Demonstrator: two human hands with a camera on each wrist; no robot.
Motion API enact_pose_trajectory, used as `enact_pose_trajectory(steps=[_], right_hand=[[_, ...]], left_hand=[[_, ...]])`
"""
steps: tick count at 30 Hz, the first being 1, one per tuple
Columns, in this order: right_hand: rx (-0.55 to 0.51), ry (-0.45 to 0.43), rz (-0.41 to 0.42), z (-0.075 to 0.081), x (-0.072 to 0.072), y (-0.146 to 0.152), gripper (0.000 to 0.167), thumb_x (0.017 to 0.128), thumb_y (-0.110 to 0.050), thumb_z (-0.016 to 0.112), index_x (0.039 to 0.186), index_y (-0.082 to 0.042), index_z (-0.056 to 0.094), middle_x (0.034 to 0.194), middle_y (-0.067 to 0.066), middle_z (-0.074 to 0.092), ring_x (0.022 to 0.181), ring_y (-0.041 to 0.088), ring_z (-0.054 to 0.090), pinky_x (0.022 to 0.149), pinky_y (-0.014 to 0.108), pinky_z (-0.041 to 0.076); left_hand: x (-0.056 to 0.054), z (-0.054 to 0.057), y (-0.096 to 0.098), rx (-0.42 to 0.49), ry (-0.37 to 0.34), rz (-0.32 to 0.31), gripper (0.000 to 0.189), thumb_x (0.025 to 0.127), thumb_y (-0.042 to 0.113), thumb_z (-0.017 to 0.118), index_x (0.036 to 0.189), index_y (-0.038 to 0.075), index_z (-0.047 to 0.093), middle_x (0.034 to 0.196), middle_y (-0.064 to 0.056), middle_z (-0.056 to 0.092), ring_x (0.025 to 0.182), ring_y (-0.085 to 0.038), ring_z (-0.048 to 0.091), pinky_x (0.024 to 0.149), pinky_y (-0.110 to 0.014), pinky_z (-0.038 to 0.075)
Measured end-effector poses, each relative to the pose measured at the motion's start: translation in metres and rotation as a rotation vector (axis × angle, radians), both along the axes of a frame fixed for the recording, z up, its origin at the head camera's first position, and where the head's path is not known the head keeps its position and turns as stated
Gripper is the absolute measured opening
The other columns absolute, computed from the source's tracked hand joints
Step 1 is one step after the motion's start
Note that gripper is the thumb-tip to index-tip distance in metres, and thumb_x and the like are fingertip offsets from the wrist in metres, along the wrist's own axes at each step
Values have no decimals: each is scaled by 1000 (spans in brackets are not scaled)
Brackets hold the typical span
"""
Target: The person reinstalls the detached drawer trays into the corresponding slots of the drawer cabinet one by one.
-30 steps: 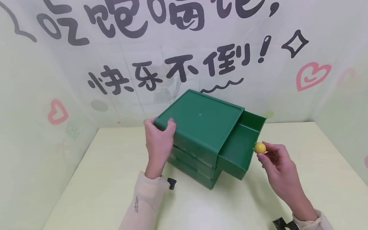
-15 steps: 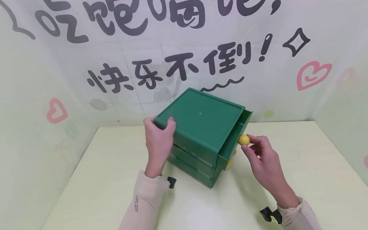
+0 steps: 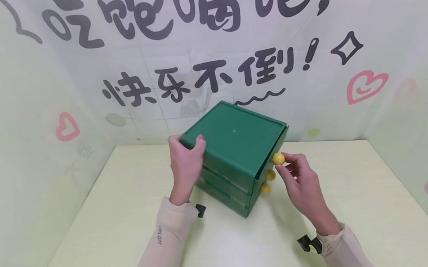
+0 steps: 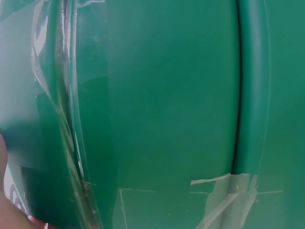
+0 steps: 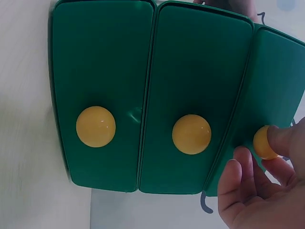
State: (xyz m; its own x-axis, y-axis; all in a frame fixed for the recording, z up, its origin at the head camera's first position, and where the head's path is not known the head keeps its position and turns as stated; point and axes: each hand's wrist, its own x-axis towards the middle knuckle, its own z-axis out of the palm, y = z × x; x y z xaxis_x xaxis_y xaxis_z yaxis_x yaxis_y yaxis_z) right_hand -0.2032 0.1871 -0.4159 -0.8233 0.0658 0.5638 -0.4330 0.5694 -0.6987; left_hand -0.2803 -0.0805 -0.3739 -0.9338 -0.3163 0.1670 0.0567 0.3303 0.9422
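Observation:
A green drawer cabinet (image 3: 234, 136) with three stacked drawers stands at an angle on the table, its drawer fronts facing right. My left hand (image 3: 187, 163) grips the cabinet's upper left corner, thumb on top. With thumb and fingers my right hand (image 3: 304, 185) pinches the yellow round knob (image 3: 278, 158) of the top drawer (image 5: 271, 86), which is almost flush with the cabinet. Below it, the middle knob (image 5: 191, 134) and the bottom knob (image 5: 96, 126) are untouched, both drawers closed. Clear tape (image 4: 71, 119) runs along the cabinet's side in the left wrist view.
The pale table (image 3: 221, 247) reaches to a white printed backdrop (image 3: 143, 125) behind the cabinet, with side panels left and right. A black wrist mount (image 3: 309, 244) sits at my right cuff, another mount (image 3: 200, 210) at my left.
My right hand has moved left, pushing the top drawer from well out to almost closed. The lower two knobs have come into sight. My left hand keeps its hold on the cabinet.

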Motion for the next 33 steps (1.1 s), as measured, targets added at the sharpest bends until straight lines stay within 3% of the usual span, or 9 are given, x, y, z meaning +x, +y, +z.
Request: enact_pose_trajectory(steps=[33], right_hand=[[16,-9,-14,0,-6,-6,36,96,-7,69,128,2,56,110,13,70,80,4,57,65,18,50]], left_hand=[[1,1,0,4,-11,6,57,89,48,63,127,10,43,107,-9,54,87,-26,57,67,-38,46]])
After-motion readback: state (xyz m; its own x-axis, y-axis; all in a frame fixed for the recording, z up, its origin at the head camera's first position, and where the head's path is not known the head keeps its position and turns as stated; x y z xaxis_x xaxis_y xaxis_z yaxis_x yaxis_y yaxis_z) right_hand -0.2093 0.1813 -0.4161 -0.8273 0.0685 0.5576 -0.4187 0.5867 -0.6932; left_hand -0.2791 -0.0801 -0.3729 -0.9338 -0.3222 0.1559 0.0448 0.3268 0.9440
